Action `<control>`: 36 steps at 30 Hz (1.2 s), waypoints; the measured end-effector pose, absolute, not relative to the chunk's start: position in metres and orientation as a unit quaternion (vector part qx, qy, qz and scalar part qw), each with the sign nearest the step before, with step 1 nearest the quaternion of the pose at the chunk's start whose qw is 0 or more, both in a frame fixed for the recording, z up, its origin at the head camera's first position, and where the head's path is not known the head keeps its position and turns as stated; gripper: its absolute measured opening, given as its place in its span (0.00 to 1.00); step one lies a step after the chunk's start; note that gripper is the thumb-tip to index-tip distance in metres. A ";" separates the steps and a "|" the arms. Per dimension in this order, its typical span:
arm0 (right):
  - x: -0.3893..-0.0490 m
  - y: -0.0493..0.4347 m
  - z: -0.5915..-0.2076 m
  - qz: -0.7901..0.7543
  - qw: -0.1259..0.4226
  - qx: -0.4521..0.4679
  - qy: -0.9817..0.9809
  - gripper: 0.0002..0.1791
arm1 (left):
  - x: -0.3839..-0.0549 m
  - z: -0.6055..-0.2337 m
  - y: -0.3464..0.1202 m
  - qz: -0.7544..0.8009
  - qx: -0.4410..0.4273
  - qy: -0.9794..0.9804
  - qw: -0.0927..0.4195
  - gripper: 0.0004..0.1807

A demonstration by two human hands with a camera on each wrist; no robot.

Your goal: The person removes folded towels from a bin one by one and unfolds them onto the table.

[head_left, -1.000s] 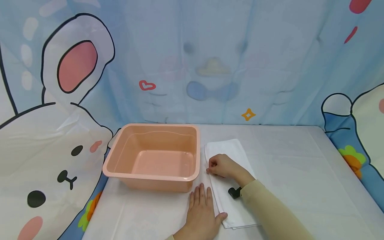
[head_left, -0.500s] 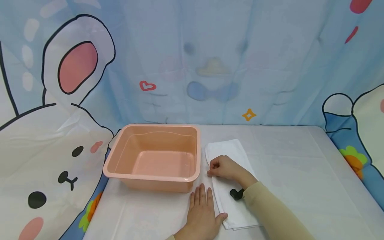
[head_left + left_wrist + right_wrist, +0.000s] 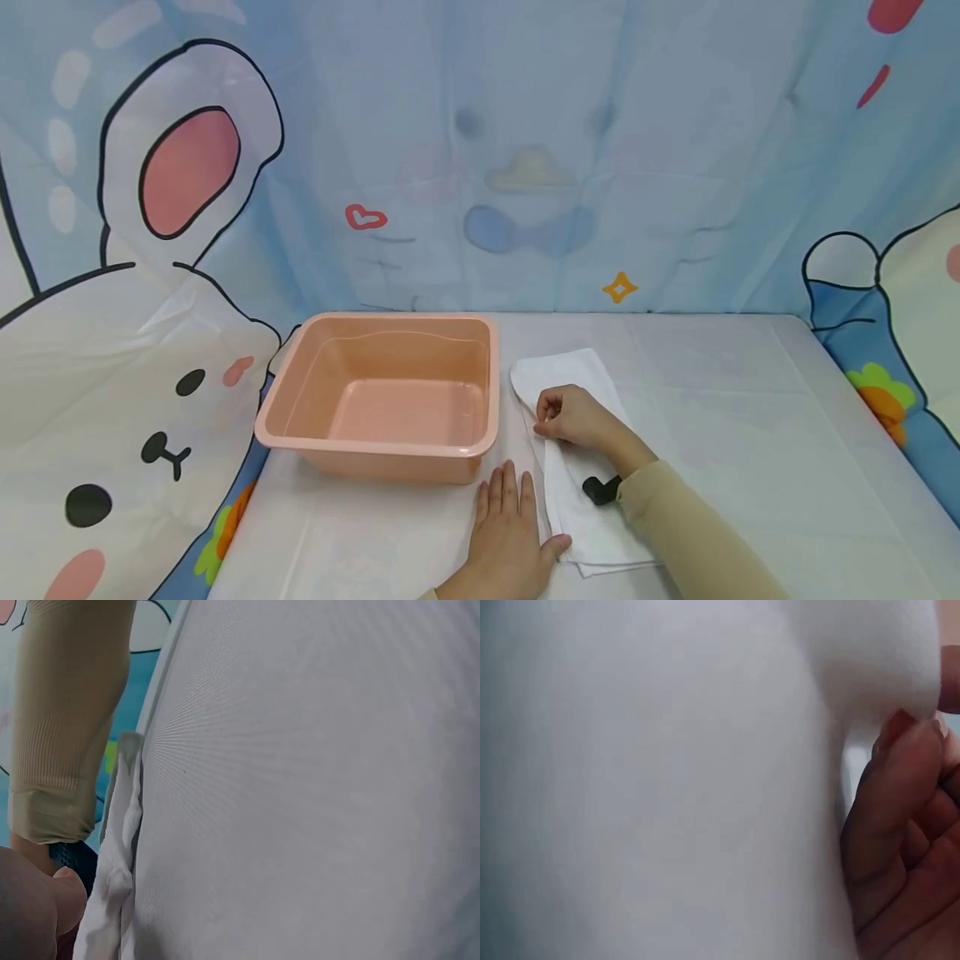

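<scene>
A folded white towel [image 3: 573, 367] lies lengthwise on the table, right of the basin. My right hand [image 3: 581, 417] pinches the left edge of its upper layer between thumb and curled fingers. That edge is drawn up and to the right, so a lower layer shows beneath it. In the right wrist view, the thumb [image 3: 900, 795] is at the raised cloth fold [image 3: 885, 660]. My left hand [image 3: 506, 533] lies flat on the table with straight fingers, its thumb over the towel's near left edge. In the left wrist view, the towel's rumpled side [image 3: 112, 862] stands beside the left thumb [image 3: 69, 896].
A peach plastic basin [image 3: 378, 450] stands left of the towel, with nothing inside. A small black device [image 3: 600, 490] sits at the right wrist, over the towel. The white-covered table [image 3: 750, 417] ends at a printed blue curtain [image 3: 675, 167] behind.
My right hand has moved a little to the right, drawing the towel's upper left edge with it and uncovering the layer below. The left hand has stayed in place.
</scene>
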State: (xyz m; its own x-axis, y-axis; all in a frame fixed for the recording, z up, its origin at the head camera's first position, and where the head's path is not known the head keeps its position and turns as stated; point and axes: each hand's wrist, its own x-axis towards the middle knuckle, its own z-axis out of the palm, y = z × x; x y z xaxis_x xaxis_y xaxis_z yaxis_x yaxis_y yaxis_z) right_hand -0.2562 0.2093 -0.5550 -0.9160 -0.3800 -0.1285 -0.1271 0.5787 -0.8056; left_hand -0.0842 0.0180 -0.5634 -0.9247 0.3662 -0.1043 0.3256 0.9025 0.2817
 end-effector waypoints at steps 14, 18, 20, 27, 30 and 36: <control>-0.248 0.232 -0.543 -0.455 0.197 -0.145 0.856 0.24 | -0.085 -0.563 0.022 0.133 0.207 0.967 0.074 0.53; -0.245 0.242 -0.537 -0.449 0.202 -0.135 0.860 0.26 | -0.088 -0.564 0.023 0.131 0.235 0.960 0.072 0.55; -0.244 0.247 -0.535 -0.449 0.201 -0.126 0.861 0.27 | -0.091 -0.563 0.024 0.123 0.253 0.957 0.074 0.56; -0.243 0.267 -0.531 -0.442 0.163 -0.076 0.878 0.32 | -0.109 -0.559 0.027 0.075 0.260 0.959 0.088 0.59; -0.242 0.274 -0.532 -0.427 0.139 -0.075 0.890 0.24 | -0.117 -0.557 0.030 0.076 0.250 0.962 0.082 0.57; -0.237 0.288 -0.531 -0.416 0.121 -0.093 0.897 0.19 | -0.130 -0.558 0.045 0.087 0.251 0.961 0.080 0.56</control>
